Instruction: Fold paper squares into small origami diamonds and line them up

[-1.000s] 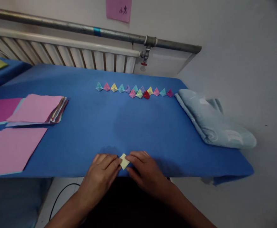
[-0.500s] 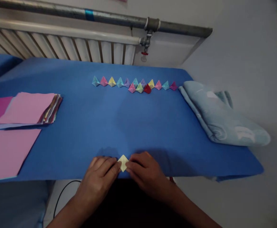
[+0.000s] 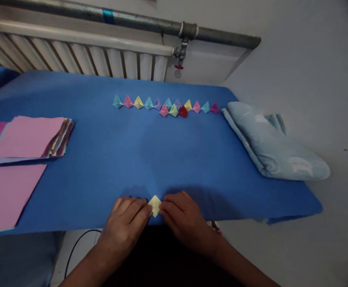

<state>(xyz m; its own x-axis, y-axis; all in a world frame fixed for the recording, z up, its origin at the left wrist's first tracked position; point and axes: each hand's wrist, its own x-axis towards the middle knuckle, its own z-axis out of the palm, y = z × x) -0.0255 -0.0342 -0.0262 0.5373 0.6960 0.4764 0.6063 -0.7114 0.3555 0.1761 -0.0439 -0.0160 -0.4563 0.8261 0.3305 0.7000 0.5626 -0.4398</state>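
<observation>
Between my two hands, at the near edge of the blue-covered table [image 3: 111, 159], is a small pale yellow folded paper [image 3: 155, 205] shaped like a diamond. My left hand [image 3: 126, 223] pinches its left corner between thumb and fingers. On the opposite corner, my right hand [image 3: 186, 219] is closed in the same way. A crease runs down the paper's middle. Farther back stands a row of small folded paper pieces [image 3: 138, 103] in blue, pink, yellow, purple and red, with a few, among them a green one [image 3: 173, 111], set in front.
At the left lie a stack of coloured paper sheets [image 3: 27, 137] and a separate pink sheet [image 3: 9, 195]. A folded light blue cloth [image 3: 269, 143] rests at the right, beside the wall. Behind the table are a white radiator [image 3: 96, 61] and a metal pipe [image 3: 144, 24] with a red-handled valve [image 3: 179, 67].
The view has shifted slightly, so the table and the things on it appear a little farther left. Both hands keep their pinch on the yellow paper, which looks almost unchanged.
</observation>
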